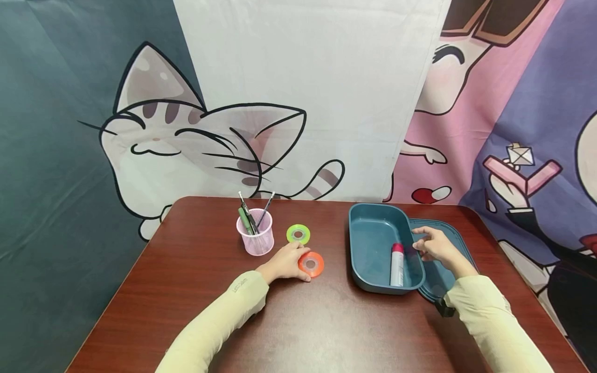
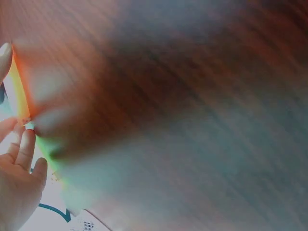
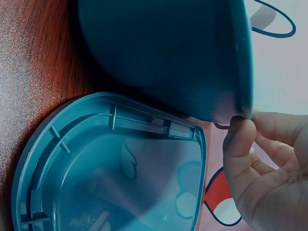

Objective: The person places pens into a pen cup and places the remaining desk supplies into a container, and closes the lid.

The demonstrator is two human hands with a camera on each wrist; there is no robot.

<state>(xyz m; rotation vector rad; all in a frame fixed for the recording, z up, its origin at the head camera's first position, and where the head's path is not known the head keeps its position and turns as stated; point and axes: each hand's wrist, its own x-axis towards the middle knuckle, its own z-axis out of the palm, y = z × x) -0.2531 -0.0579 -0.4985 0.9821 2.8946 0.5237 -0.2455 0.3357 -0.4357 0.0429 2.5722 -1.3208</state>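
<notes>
My left hand (image 1: 290,260) grips an orange roll of tape (image 1: 311,264) flat against the table, thumb at the near edge and fingers at the far edge. In the left wrist view the roll (image 2: 20,91) shows edge-on between thumb and fingers. A green roll of tape (image 1: 298,234) lies just beyond those fingers. On the right, my right hand (image 1: 436,244) pinches the rim of a dark teal plastic box (image 1: 373,238), the thumb outside the wall in the right wrist view. Inside the box lies a white tube with a red cap (image 1: 397,265).
A teal lid (image 1: 443,282) lies partly under the box's right side, below my right forearm. Left of the tapes stands a pink mesh pen cup (image 1: 256,242) holding several pens. A cartoon-printed cloth (image 1: 317,77) hangs behind the brown table (image 1: 298,321).
</notes>
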